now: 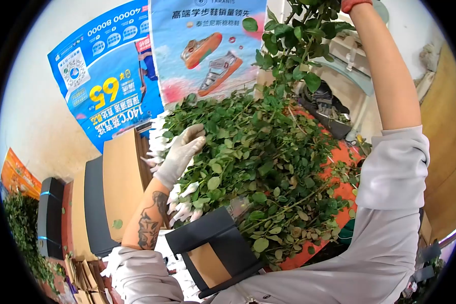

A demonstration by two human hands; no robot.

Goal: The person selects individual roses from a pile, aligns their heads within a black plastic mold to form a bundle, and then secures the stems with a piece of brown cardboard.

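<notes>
My right hand, in a red glove, is raised at the top edge, mostly cut off by the frame. Beside it hang leafy stems, which it appears to grip; the fingers themselves are out of sight. My left hand wears a white glove and hovers over the left side of a big heap of leafy stems. Its fingers are loosely bent and apart, with nothing visible in them. White-wrapped stem ends stick out along the heap's left side.
A black box-like piece with a brown panel lies close to my body. Large cardboard sheets lean at the left. Under the heap shows a red surface. Posters hang on the wall; a shoe rests behind at right.
</notes>
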